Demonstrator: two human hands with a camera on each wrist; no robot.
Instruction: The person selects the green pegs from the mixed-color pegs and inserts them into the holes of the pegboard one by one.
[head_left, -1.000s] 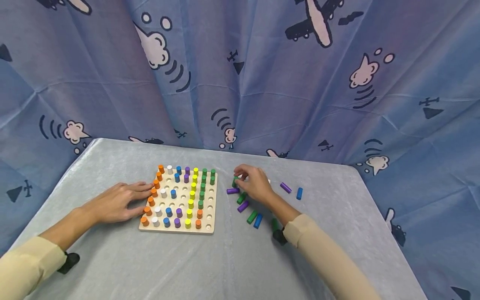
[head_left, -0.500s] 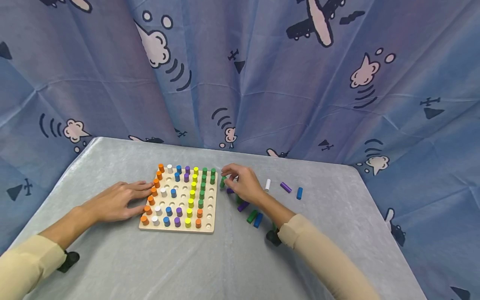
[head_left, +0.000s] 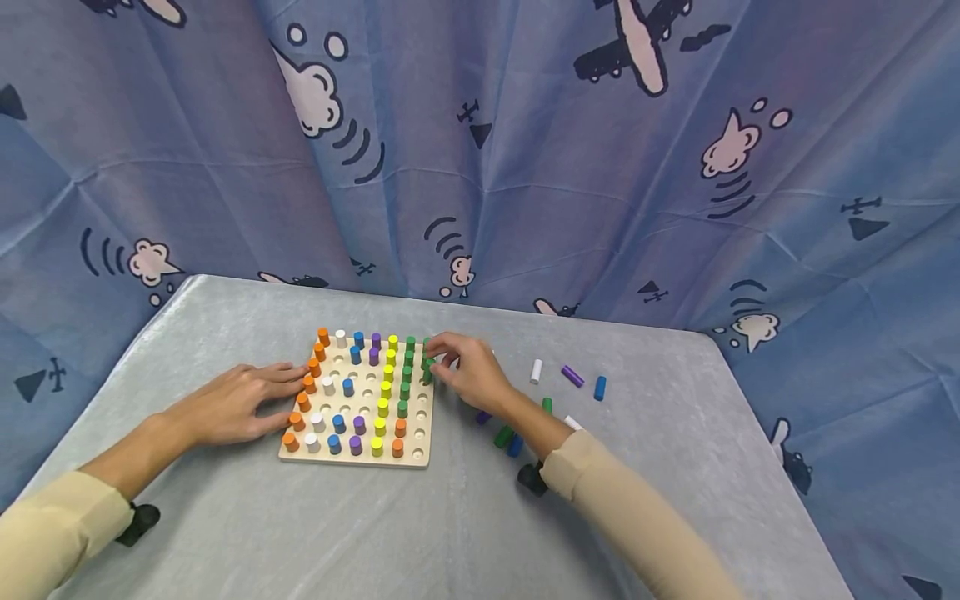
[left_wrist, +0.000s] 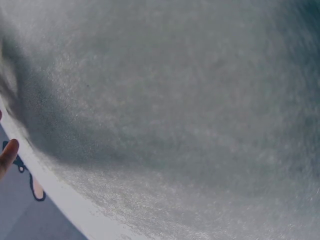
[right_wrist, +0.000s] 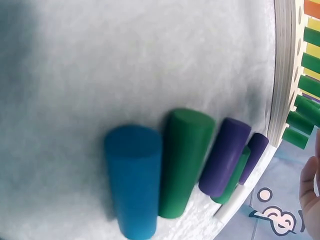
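R hand [head_left: 474, 372] has thumb & fingertips pinched on green peg [head_left: 427, 377], at board's [head_left: 345, 461] R edge toward far R corner; prob. seating it there. L hand [head_left: 238, 406], fingers straight, at board's L edge. Next likely: straighten peg, press down, let go.

Before the curtain [head_left: 420, 150], the table [head_left: 480, 525]. On it, left of middle, the pegboard [head_left: 410, 422], with pegs [head_left: 386, 390] upright in columns running front to back. Against its left edge, the left hand [head_left: 236, 404]. At its right edge, towards the far corner, the right hand [head_left: 472, 371] with a held peg [head_left: 427, 375]. Farther right, on either side of the right forearm [head_left: 540, 421], loose pegs [head_left: 572, 376].
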